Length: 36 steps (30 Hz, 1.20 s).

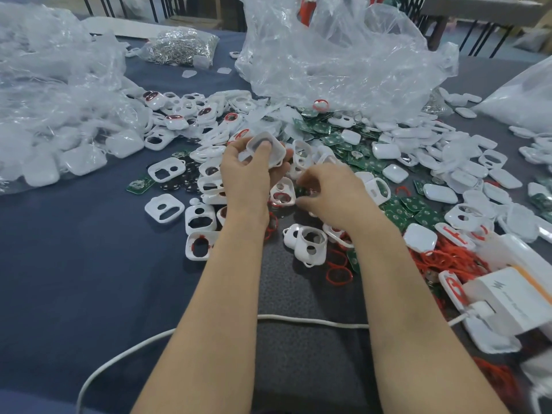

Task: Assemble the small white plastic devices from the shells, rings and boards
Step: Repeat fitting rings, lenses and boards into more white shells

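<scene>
Gripping a white shell [266, 148] at centre frame, the left hand [248, 174] curls thumb and fingers round it. Just lower right, the right hand [330, 192] dips curled fingers among scattered parts below the green boards [321, 127]; whether it pinches anything cannot be told.

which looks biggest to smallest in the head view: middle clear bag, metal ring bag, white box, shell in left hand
1. clear bag
2. white box and metal ring bag: about alike; the box is nearer the camera, so no ranking
3. shell, held in the left hand
</scene>
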Motion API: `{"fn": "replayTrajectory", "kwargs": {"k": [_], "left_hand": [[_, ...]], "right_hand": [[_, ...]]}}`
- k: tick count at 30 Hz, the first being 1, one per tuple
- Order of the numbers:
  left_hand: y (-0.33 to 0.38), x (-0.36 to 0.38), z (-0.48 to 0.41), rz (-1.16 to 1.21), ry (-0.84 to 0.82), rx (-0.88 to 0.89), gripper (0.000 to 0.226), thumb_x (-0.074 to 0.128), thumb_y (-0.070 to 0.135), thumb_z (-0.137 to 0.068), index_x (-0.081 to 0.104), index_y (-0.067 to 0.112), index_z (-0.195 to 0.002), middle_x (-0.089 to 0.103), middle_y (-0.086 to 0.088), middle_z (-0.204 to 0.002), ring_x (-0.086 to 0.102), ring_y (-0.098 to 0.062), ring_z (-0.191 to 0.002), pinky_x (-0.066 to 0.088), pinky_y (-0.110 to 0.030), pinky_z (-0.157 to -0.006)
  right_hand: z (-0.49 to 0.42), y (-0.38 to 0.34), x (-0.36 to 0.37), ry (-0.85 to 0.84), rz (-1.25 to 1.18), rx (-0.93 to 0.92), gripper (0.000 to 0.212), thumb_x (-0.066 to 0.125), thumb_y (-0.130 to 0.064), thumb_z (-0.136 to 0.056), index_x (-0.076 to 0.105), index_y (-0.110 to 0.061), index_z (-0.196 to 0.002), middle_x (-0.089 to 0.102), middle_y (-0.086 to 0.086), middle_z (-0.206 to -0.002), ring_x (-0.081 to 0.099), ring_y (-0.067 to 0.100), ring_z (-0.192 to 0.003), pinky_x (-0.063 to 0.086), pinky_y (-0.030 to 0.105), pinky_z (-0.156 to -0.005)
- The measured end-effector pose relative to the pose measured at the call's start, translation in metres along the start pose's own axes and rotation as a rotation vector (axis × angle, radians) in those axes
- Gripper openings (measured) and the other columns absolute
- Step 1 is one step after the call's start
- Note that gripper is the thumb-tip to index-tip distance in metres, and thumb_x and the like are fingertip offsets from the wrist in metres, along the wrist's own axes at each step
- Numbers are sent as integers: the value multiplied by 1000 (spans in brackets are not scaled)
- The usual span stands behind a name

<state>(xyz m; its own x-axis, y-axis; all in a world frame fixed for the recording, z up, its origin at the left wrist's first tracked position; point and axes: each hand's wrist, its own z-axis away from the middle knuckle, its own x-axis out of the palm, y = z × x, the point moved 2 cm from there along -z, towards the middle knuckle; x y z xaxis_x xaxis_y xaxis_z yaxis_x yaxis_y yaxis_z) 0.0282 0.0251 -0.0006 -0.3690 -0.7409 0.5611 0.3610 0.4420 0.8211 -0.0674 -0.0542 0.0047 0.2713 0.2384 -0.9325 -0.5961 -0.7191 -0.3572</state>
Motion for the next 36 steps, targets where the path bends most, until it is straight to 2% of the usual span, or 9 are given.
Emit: {"fn": "replayTrajectory", "kwargs": {"k": [6,11,14,18,20,26,31,34,36], "left_hand": [[-6,2,-1,-43,-23,-72,4,51,15,-98,49,12,-98,64,-22,-108,71,-17,-61,53,-21,-50],[-9,1,-5,2,-29,-130,26,42,29,-103,52,6,-109,65,-22,-99,70,-21,-61,52,-23,-46],[-9,0,-7,-2,-26,-148,29,40,35,-102,53,9,-102,66,-26,-107,71,-27,-70,55,-26,-50],[-10,-1,-9,-62,-16,-140,31,41,36,-102,55,10,-110,63,-25,-118,69,-36,-97,59,-35,-65],[-11,0,-10,-88,-18,-137,34,43,34,-101,56,8,-119,62,-23,-120,66,-38,-104,59,-34,-64],[-12,2,-10,-118,-51,-171,36,44,32,-100,55,6,-123,60,-22,-123,68,-35,-101,55,-26,-53],[-16,3,-10,-175,-120,-195,26,46,33,-99,63,13,-98,68,-20,-109,71,-25,-73,61,-36,-63],[-20,5,-11,-301,-137,-192,30,44,39,-99,65,18,-95,69,-16,-109,72,-29,-86,60,-45,-78],[-20,7,-9,-363,-181,-193,31,43,39,-100,66,21,-90,71,-14,-105,71,-31,-91,60,-40,-72]], "right_hand": [[0,-7,9,129,111,37,23,60,-25,-89,65,-22,-112,56,5,-117,48,30,-116,36,42,-94],[0,-6,10,73,131,77,27,57,-29,-92,60,-21,-118,54,9,-121,45,32,-120,34,45,-98],[-2,-5,11,29,164,116,32,60,-28,-91,56,-19,-121,48,10,-127,39,34,-125,32,48,-101],[-3,-2,9,46,135,118,30,61,-25,-89,54,-19,-118,47,9,-128,39,33,-124,33,48,-99],[-3,-1,8,54,109,99,28,63,-24,-88,53,-20,-113,53,6,-122,43,31,-120,33,47,-96],[0,7,-7,205,-262,82,9,63,-22,-87,62,-26,-96,66,-6,-93,61,20,-100,44,44,-95],[4,16,-22,470,-670,49,9,64,-11,-88,68,-20,-88,68,-6,-81,60,2,-72,50,16,-73],[5,15,-25,470,-858,3,15,64,-8,-88,67,-22,-84,68,-8,-81,63,3,-75,51,14,-73],[4,13,-24,430,-860,-30,18,63,-7,-88,66,-24,-83,70,-6,-83,65,7,-80,51,14,-71]]}}
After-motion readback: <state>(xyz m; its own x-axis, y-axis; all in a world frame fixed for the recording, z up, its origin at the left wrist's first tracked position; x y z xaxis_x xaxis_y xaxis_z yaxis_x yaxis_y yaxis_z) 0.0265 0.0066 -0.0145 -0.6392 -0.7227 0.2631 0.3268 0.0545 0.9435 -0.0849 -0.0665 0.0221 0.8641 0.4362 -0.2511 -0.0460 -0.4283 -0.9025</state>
